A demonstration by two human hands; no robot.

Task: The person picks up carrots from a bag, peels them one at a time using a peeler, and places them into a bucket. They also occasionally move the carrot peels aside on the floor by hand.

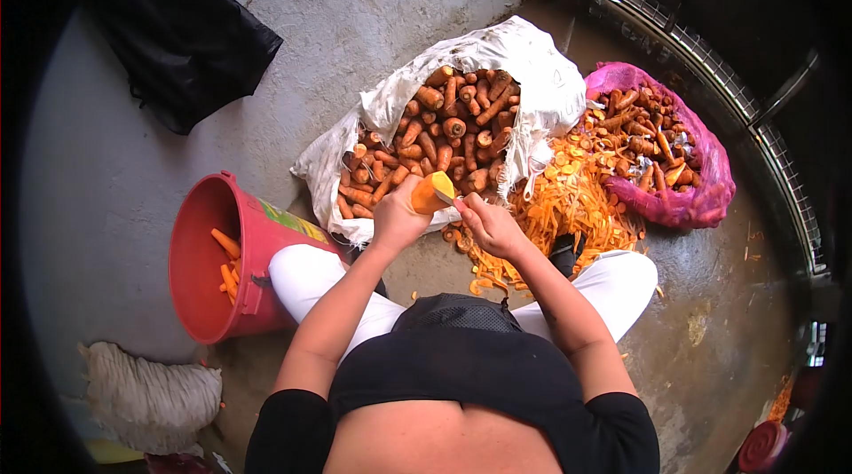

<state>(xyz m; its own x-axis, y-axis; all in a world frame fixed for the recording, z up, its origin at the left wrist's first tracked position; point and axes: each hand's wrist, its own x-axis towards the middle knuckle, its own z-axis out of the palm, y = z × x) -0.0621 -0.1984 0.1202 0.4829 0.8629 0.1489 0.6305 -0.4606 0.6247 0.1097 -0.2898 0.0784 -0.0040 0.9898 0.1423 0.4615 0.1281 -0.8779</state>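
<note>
In front of my knees, my left hand (398, 218) is closed around a thick peeled carrot (429, 193), bright orange with its end pointing up and right. My right hand (493, 225) grips a small red-handled knife (446, 198), its pale blade against the carrot's right side. Just beyond both hands, a white sack (546, 83) lies on its side, its mouth spilling many unpeeled carrots (454, 130). A heap of orange peelings (568, 199) and cut ends covers the floor beside my right hand.
A tilted red bucket (200, 314) with several peeled carrots (229, 274) inside stands by my left knee. At right, a pink bag (710, 181) holds brown carrots and scraps. A black sheet (186, 39) hangs on the grey wall; a rolled white sack (155, 394) lies lower left.
</note>
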